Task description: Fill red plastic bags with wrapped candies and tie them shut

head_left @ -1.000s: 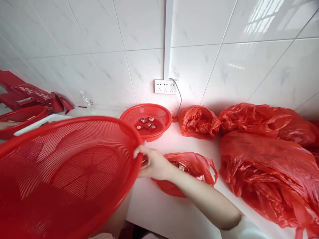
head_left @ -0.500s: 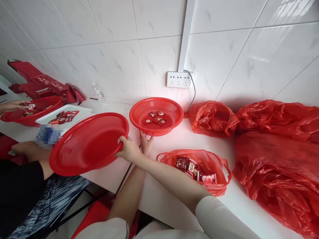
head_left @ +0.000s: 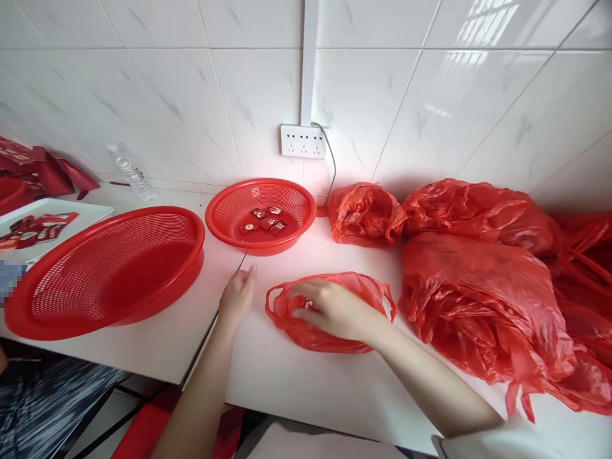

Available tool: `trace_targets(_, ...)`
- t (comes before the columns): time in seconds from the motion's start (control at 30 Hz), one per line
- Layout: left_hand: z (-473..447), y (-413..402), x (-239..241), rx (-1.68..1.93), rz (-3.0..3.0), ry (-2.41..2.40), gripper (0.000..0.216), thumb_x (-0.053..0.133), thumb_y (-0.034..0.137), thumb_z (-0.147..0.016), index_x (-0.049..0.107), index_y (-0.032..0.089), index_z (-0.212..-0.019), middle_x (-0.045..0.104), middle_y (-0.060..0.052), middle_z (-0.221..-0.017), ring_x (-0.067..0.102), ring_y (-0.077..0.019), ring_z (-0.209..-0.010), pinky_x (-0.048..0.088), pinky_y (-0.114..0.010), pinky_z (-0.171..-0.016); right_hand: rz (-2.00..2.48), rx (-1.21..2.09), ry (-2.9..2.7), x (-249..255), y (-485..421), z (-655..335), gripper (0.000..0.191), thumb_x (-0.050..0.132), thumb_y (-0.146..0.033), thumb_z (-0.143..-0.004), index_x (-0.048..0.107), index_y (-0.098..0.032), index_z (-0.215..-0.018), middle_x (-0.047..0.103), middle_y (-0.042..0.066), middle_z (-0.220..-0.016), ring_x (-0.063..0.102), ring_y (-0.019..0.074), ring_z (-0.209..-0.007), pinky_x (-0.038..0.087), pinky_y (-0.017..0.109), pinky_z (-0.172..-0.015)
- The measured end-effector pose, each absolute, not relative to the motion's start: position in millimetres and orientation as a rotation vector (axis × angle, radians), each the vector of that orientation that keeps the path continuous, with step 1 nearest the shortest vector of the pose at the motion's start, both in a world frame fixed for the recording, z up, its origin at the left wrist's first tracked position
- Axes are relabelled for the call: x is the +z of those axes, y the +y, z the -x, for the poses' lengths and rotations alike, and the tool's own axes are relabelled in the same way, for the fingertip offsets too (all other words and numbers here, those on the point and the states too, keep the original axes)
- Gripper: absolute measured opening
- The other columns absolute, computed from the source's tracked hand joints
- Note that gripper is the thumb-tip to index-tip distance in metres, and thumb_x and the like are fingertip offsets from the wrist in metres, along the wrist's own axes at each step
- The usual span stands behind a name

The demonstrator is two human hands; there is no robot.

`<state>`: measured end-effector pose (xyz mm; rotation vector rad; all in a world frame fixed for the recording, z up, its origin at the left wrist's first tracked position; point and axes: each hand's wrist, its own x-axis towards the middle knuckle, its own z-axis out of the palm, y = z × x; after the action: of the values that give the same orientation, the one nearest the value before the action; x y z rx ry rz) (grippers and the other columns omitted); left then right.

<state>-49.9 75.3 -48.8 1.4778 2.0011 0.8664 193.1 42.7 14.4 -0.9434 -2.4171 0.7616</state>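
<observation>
Over the mouth of an open red plastic bag is my right hand, its fingers curved and apart. A small wrapped packet shows beneath it; the hand hides most of the bag's contents. My left hand is just above the table between this bag and a large red basket, fingers partly stretched out, holding nothing that I can see. Beyond it, a round red basket holds several small dark-red packets. The large red basket at the left has nothing visible inside.
Bulky red plastic bags fill the right side, with a smaller one by the wall. A white tray of packets and a clear bottle are at the left. Part of another person shows lower left. A power strip hangs on the wall.
My right hand has let go of the large red basket, now resting on the table, and moved right over the bag. My left hand has drawn back from the round basket. The view has turned right.
</observation>
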Motion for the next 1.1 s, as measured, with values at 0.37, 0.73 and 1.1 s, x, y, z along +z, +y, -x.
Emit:
trace_targets(0.37, 14, 43, -15, 1.026, -1.679, 1.768, 0.028, 0.059, 0.045, -0.081, 0.062, 0.020, -0.071, 0.066, 0.000, -0.075, 0.062, -0.0162, -0.070, 0.048, -0.025, -0.068, 2.034, 0.705, -1.997, -34, 52, -334, 0.057, 0.056, -0.019, -0.082, 0.043, -0.019, -0.139, 0.069, 0.009, -0.089, 0.066, 0.0245, -0.083, 0.049, 0.037, -0.076)
trace_targets(0.73, -9, 93, 126, 1.343, -1.313, 0.750, 0.014, 0.062, 0.032, -0.081, 0.069, 0.020, -0.084, 0.070, -0.006, -0.110, 0.064, -0.0268, -0.104, 0.050, -0.041, -0.091, 0.879, 0.583, -1.125, 88, 69, -300, 0.029, 0.055, -0.013, -0.075, 0.058, -0.025, -0.102, 0.050, -0.002, -0.079, 0.050, 0.0097, -0.063, 0.044, 0.021, -0.056)
trace_targets(1.1, -79, 101, 126, 0.746, -1.950, 0.874, 0.019, 0.067, 0.037, -0.079, 0.062, 0.019, -0.080, 0.055, 0.000, -0.069, 0.054, -0.0155, -0.066, 0.048, -0.030, -0.063, 0.683, 0.714, -1.770, 131, 75, -244, 0.020, 0.055, -0.011, -0.078, 0.062, -0.020, -0.094, 0.059, 0.001, -0.086, 0.058, 0.0137, -0.080, 0.050, 0.028, -0.074)
